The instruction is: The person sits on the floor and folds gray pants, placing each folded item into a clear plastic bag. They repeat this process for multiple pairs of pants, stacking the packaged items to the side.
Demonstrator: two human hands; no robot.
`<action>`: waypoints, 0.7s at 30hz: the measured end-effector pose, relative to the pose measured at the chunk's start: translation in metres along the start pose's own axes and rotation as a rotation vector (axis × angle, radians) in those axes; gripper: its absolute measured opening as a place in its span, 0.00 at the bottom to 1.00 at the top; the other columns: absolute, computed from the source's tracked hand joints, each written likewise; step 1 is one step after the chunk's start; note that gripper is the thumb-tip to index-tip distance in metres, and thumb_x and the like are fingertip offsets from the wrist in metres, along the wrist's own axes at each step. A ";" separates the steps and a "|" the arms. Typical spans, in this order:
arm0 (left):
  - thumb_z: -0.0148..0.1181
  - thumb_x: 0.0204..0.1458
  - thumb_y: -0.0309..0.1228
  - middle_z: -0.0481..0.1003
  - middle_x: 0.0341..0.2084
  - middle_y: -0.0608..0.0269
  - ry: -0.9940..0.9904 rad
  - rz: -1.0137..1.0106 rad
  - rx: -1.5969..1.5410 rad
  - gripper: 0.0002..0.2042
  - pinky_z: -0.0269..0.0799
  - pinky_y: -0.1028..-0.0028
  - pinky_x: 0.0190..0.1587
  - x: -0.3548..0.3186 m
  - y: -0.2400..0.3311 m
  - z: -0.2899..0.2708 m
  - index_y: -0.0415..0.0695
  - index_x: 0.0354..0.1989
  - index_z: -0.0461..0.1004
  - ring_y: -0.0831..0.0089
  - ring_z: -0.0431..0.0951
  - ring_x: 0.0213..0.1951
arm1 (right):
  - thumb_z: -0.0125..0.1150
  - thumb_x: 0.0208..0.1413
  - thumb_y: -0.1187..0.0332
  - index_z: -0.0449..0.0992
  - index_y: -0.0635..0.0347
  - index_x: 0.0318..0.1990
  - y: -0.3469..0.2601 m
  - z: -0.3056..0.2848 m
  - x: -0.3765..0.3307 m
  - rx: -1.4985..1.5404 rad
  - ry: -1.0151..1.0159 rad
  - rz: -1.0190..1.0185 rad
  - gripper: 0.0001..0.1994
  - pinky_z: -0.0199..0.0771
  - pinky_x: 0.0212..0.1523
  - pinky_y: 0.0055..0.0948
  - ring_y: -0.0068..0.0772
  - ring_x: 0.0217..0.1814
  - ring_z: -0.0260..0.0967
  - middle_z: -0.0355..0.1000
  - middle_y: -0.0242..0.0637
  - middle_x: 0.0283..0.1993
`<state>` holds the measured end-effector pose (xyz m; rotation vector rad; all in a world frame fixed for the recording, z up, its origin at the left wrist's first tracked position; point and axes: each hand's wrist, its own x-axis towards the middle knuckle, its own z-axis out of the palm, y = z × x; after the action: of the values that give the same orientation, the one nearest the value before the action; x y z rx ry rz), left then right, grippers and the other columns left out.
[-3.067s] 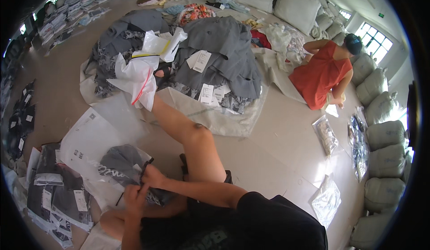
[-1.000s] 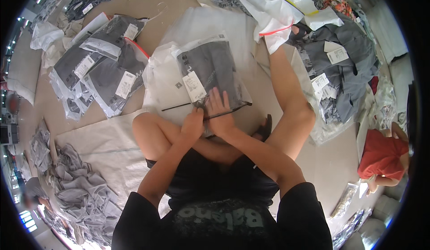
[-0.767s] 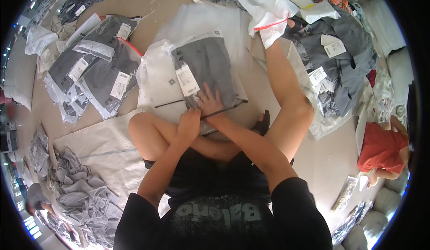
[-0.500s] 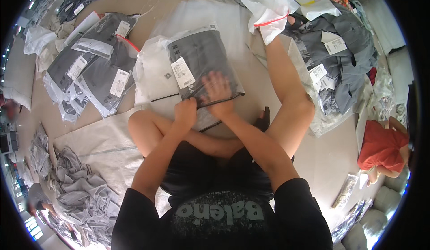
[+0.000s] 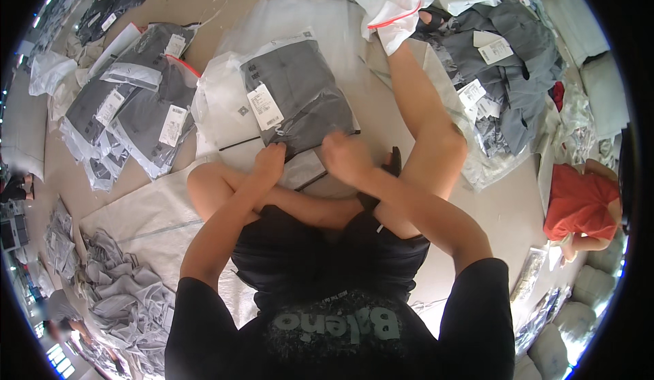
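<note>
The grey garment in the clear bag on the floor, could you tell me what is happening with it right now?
A person sitting on the floor has both hands at the near end of the bagged grey garment, which lies flat in front of them. The left hand and right hand press on the bag's open flap. To the left lies a pile of bagged garments in the same grey. Loose grey clothes with tags are heaped to the right, and another person in red sits further off.

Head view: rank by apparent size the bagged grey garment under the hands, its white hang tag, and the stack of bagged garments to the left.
1. Stack of bagged garments, though it is several overlapping packs
2. Bagged grey garment, at both hands
3. White hang tag, clearly smallest

The fisheye lens bends things toward the rim, so the first two are close.
</note>
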<state>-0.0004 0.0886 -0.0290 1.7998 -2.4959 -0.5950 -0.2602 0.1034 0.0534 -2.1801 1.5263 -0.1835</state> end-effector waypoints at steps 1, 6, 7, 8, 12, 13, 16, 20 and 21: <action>0.54 0.53 0.18 0.79 0.38 0.39 0.015 0.005 -0.018 0.07 0.80 0.49 0.44 0.001 0.000 0.001 0.36 0.39 0.74 0.40 0.82 0.41 | 0.55 0.63 0.67 0.75 0.67 0.46 0.022 0.002 0.012 -0.093 0.249 0.061 0.11 0.79 0.45 0.54 0.55 0.45 0.79 0.77 0.51 0.44; 0.54 0.54 0.21 0.80 0.36 0.40 0.086 -0.004 -0.055 0.04 0.78 0.48 0.40 0.002 -0.008 0.001 0.37 0.37 0.72 0.39 0.82 0.39 | 0.57 0.69 0.62 0.79 0.67 0.34 0.108 0.029 0.051 0.448 0.045 0.595 0.16 0.80 0.30 0.39 0.41 0.30 0.81 0.78 0.40 0.30; 0.54 0.53 0.20 0.79 0.35 0.42 0.152 -0.019 -0.145 0.04 0.76 0.50 0.40 -0.003 -0.015 -0.006 0.37 0.37 0.72 0.41 0.81 0.38 | 0.59 0.69 0.61 0.80 0.67 0.33 0.107 0.020 0.051 0.723 -0.174 0.648 0.17 0.79 0.29 0.36 0.38 0.28 0.80 0.77 0.38 0.27; 0.55 0.53 0.19 0.79 0.34 0.44 0.217 -0.020 -0.239 0.05 0.75 0.52 0.39 -0.001 -0.017 -0.031 0.38 0.37 0.71 0.44 0.80 0.37 | 0.64 0.66 0.59 0.80 0.66 0.29 0.111 0.011 0.047 0.806 -0.095 0.571 0.18 0.73 0.25 0.28 0.27 0.24 0.75 0.71 0.31 0.20; 0.58 0.51 0.15 0.73 0.28 0.57 0.340 -0.096 -0.518 0.09 0.70 0.66 0.37 -0.032 -0.001 -0.170 0.40 0.38 0.70 0.64 0.74 0.33 | 0.65 0.66 0.60 0.80 0.60 0.29 0.071 -0.085 0.021 1.274 -0.114 0.503 0.15 0.56 0.20 0.24 0.20 0.18 0.61 0.67 0.26 0.20; 0.59 0.51 0.15 0.71 0.27 0.60 0.364 -0.071 -0.524 0.09 0.68 0.70 0.37 -0.041 0.000 -0.188 0.40 0.37 0.70 0.70 0.72 0.32 | 0.65 0.66 0.60 0.79 0.59 0.28 0.061 -0.095 0.016 1.244 -0.147 0.447 0.15 0.52 0.20 0.23 0.18 0.17 0.57 0.66 0.24 0.20; 0.62 0.52 0.15 0.70 0.26 0.66 0.345 -0.033 -0.487 0.09 0.67 0.75 0.36 -0.056 -0.011 -0.211 0.40 0.36 0.70 0.76 0.70 0.31 | 0.65 0.66 0.58 0.75 0.56 0.26 0.046 -0.100 0.018 1.290 -0.229 0.426 0.17 0.47 0.21 0.24 0.17 0.18 0.50 0.59 0.21 0.19; 0.69 0.49 0.19 0.76 0.32 0.60 0.254 -0.093 -0.281 0.10 0.72 0.66 0.41 -0.081 -0.044 -0.214 0.40 0.38 0.74 0.64 0.77 0.36 | 0.64 0.68 0.57 0.70 0.53 0.25 0.006 -0.096 0.004 1.384 -0.406 0.394 0.19 0.45 0.22 0.25 0.16 0.20 0.47 0.56 0.20 0.19; 0.70 0.49 0.20 0.77 0.34 0.59 0.247 -0.100 -0.191 0.11 0.73 0.63 0.43 -0.084 -0.043 -0.213 0.41 0.39 0.75 0.61 0.78 0.38 | 0.63 0.69 0.56 0.70 0.53 0.26 0.004 -0.085 0.001 1.459 -0.429 0.379 0.19 0.45 0.22 0.25 0.17 0.20 0.48 0.56 0.20 0.19</action>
<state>0.1152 0.0899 0.1736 1.8107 -2.1262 -0.5543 -0.2950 0.0761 0.1266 -0.6987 0.9420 -0.4688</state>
